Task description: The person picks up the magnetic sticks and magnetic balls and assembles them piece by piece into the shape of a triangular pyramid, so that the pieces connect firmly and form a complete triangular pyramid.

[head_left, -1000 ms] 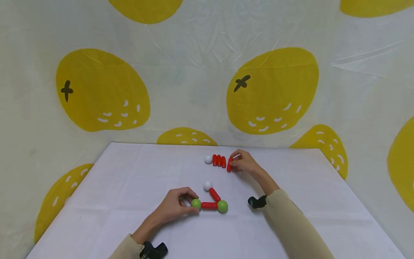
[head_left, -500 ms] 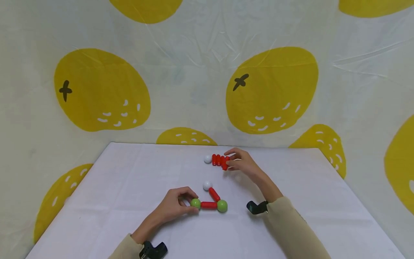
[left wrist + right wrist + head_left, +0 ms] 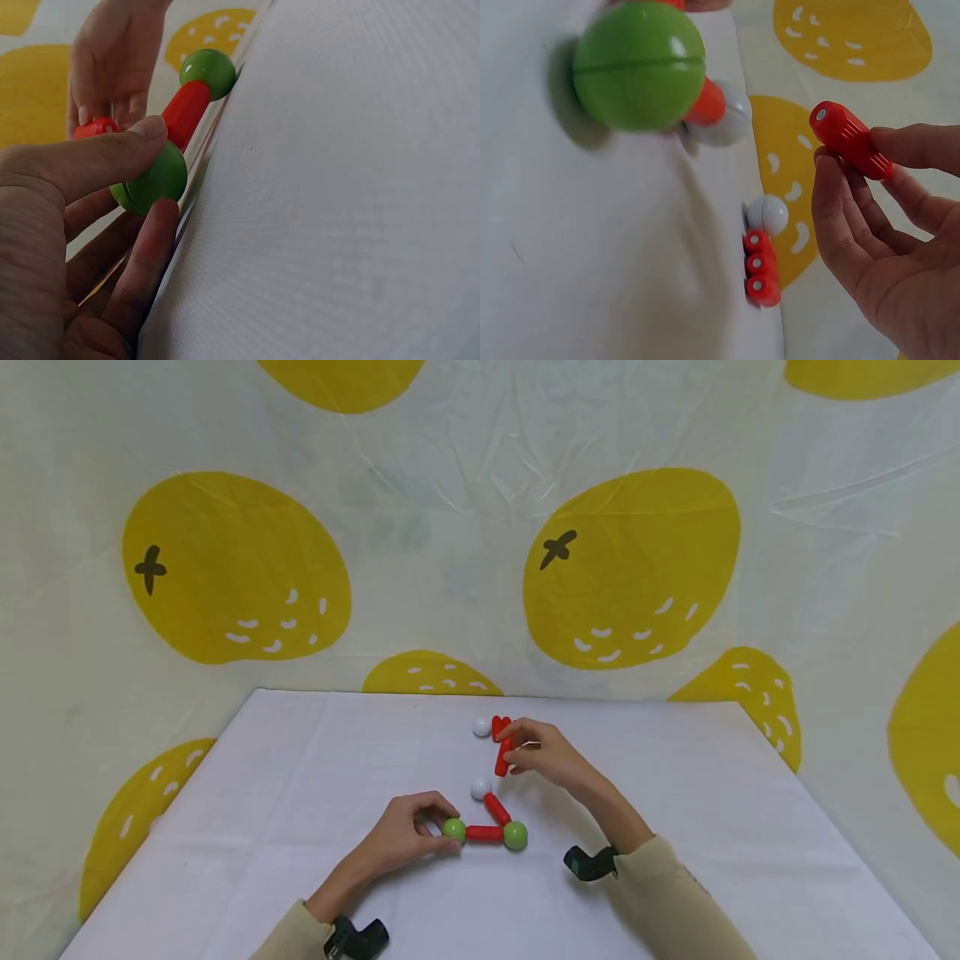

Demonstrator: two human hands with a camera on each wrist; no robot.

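Note:
My left hand (image 3: pixel 411 831) pinches a green ball (image 3: pixel 453 830) between thumb and fingers at the left end of a joined piece. From that ball a red rod (image 3: pixel 484 834) runs right to a second green ball (image 3: pixel 515 835). A slanted red rod (image 3: pixel 497 809) links the second ball to a white ball (image 3: pixel 482 788). Above the table, my right hand (image 3: pixel 551 755) holds a loose red rod (image 3: pixel 850 140) by thumb and fingers; a pale round spot marks its end. The right wrist view shows this rod apart from the joined piece.
At the back of the white table (image 3: pixel 300 760) lie another white ball (image 3: pixel 482 727) and three red rods (image 3: pixel 759 264) side by side, partly hidden by the right hand in the head view. A fruit-patterned cloth (image 3: pixel 435 568) hangs behind the table.
The right hand has lifted the red rod off the table, carrying it left past the row and then nearer the joined piece. My left hand stays on the green ball.

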